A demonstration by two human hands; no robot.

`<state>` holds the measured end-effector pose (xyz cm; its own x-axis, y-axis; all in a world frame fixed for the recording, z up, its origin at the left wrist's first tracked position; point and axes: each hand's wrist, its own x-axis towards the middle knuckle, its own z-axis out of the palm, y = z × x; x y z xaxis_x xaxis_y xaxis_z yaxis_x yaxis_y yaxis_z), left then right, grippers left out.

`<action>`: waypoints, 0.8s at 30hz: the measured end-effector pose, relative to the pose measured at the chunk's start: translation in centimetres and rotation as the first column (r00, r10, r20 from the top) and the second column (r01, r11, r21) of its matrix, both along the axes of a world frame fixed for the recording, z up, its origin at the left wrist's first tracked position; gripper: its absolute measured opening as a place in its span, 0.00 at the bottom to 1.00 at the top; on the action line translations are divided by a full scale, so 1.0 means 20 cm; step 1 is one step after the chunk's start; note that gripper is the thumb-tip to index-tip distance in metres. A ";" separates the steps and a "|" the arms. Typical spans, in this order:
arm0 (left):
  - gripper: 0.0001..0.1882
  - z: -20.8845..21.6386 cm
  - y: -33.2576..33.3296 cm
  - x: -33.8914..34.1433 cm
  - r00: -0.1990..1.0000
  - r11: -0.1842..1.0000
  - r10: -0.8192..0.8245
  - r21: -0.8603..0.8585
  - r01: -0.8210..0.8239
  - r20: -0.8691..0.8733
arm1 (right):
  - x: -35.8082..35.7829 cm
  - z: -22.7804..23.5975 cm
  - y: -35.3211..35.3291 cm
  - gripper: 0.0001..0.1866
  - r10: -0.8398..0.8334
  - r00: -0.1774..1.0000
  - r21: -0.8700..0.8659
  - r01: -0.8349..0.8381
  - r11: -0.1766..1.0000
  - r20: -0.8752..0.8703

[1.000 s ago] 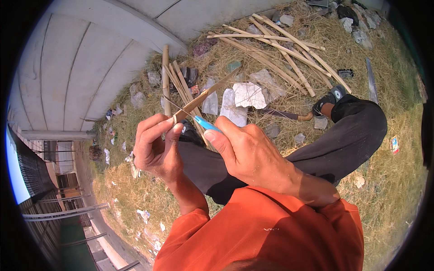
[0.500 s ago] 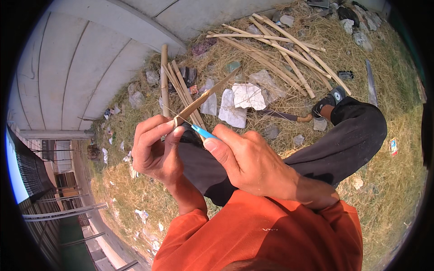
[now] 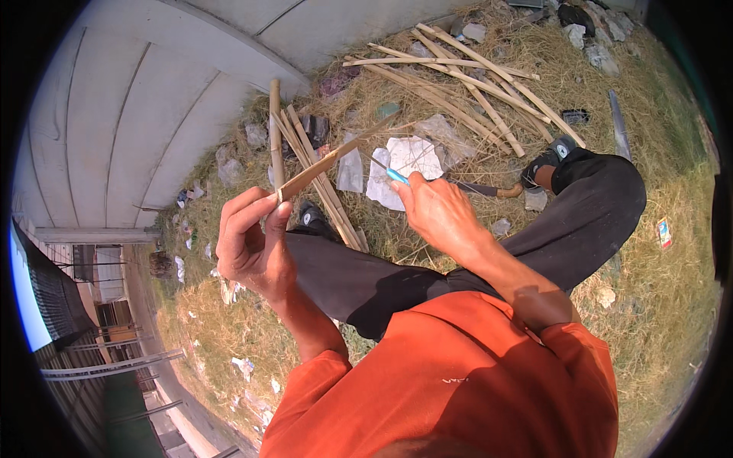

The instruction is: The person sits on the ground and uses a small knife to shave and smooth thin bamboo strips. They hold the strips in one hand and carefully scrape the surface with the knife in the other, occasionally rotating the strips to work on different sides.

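Observation:
My left hand (image 3: 256, 240) pinches the near end of a split bamboo strip (image 3: 324, 164), which slants up and away to the right. Closed round the light-blue handle of a small knife (image 3: 397, 176) is my right hand (image 3: 447, 217). The knife's thin blade points up and left, close to the strip's right side; whether it touches cannot be made out. Loose thin fibres show near the strip's far part. Beneath lie white slabs (image 3: 414, 157) and more bamboo strips (image 3: 324, 191) beside an upright-looking bamboo pole (image 3: 276, 137).
Several long bamboo strips (image 3: 473, 84) lie crossed on dry grass (image 3: 366, 91) by a grey panel wall (image 3: 153, 114). A wooden-handled blade (image 3: 489, 190) rests near my shoe (image 3: 548, 162); a long flat blade (image 3: 619, 126) lies farther right. Litter is scattered around.
My right hand has drawn the knife away from the strip's near end, forward and to the right. My left hand still holds the strip and has shifted slightly left.

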<state>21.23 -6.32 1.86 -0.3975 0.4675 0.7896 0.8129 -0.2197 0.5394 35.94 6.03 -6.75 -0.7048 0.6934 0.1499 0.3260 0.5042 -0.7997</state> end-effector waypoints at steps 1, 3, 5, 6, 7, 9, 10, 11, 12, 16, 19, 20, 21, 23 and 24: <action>0.12 0.00 -0.05 0.02 1.000 0.997 0.011 -0.077 -0.013 -0.024 | 0.04 0.01 -0.05 0.20 -0.001 1.000 -0.065 -0.001 0.998 -0.031; 0.12 -0.03 0.01 0.01 0.999 1.000 0.007 -0.013 -0.007 0.047 | 0.07 0.06 -0.05 0.20 0.032 0.991 -0.164 -0.053 0.985 -0.132; 0.12 -0.04 -0.01 0.02 0.999 1.000 0.010 -0.026 -0.009 0.044 | 0.07 0.23 -0.05 0.21 0.088 0.958 -0.236 -0.155 0.959 -0.272; 0.12 -0.03 0.01 0.01 0.999 1.000 0.012 -0.013 -0.011 0.031 | 0.05 0.25 -0.05 0.21 0.126 0.940 -0.206 -0.197 0.959 -0.316; 0.12 -0.03 0.02 0.01 1.000 1.000 0.003 -0.017 -0.003 0.029 | 0.06 0.25 -0.09 0.21 0.156 0.924 -0.191 -0.233 0.954 -0.349; 0.12 -0.04 0.03 0.02 1.000 1.000 -0.010 -0.024 0.011 0.025 | 0.03 0.23 -0.10 0.21 0.157 0.934 -0.190 -0.226 0.955 -0.321; 0.12 -0.04 0.03 0.01 0.999 1.000 -0.003 -0.024 0.004 0.037 | 0.00 0.19 -0.10 0.20 0.131 0.957 -0.203 -0.186 0.961 -0.260; 0.13 -0.04 0.02 0.01 0.999 1.000 0.008 -0.027 -0.007 0.049 | -0.03 0.15 -0.10 0.20 0.107 0.975 -0.215 -0.150 0.965 -0.197; 0.13 -0.03 0.01 0.01 0.998 0.999 0.018 -0.030 -0.016 0.061 | -0.05 0.08 -0.05 0.20 0.061 0.993 -0.115 -0.073 0.991 -0.099; 0.13 -0.05 -0.01 0.00 0.999 0.999 -0.005 -0.039 0.007 0.036 | -0.02 0.14 -0.07 0.21 0.133 0.974 -0.154 -0.162 0.975 -0.183; 0.13 -0.05 0.01 0.02 1.000 0.999 -0.024 -0.042 0.025 0.020 | -0.03 0.12 -0.09 0.20 0.122 0.961 -0.100 -0.150 0.984 -0.247; 0.13 -0.05 0.01 0.01 1.000 0.999 -0.023 -0.037 0.023 0.015 | -0.06 0.05 -0.04 0.20 0.098 0.977 -0.063 -0.112 0.992 -0.187; 0.13 -0.05 0.01 0.01 1.000 0.999 -0.021 -0.031 0.021 0.011 | -0.07 0.01 -0.01 0.20 0.072 0.989 -0.025 -0.076 0.997 -0.127; 0.13 -0.05 0.02 -0.01 0.997 1.000 0.013 0.007 -0.014 0.080 | -0.05 0.11 -0.06 0.20 0.101 0.985 -0.075 -0.113 0.991 -0.143; 0.13 -0.05 0.00 -0.01 0.992 1.000 0.027 0.009 -0.028 0.121 | -0.05 0.13 -0.09 0.20 0.118 0.973 -0.082 -0.137 0.987 -0.197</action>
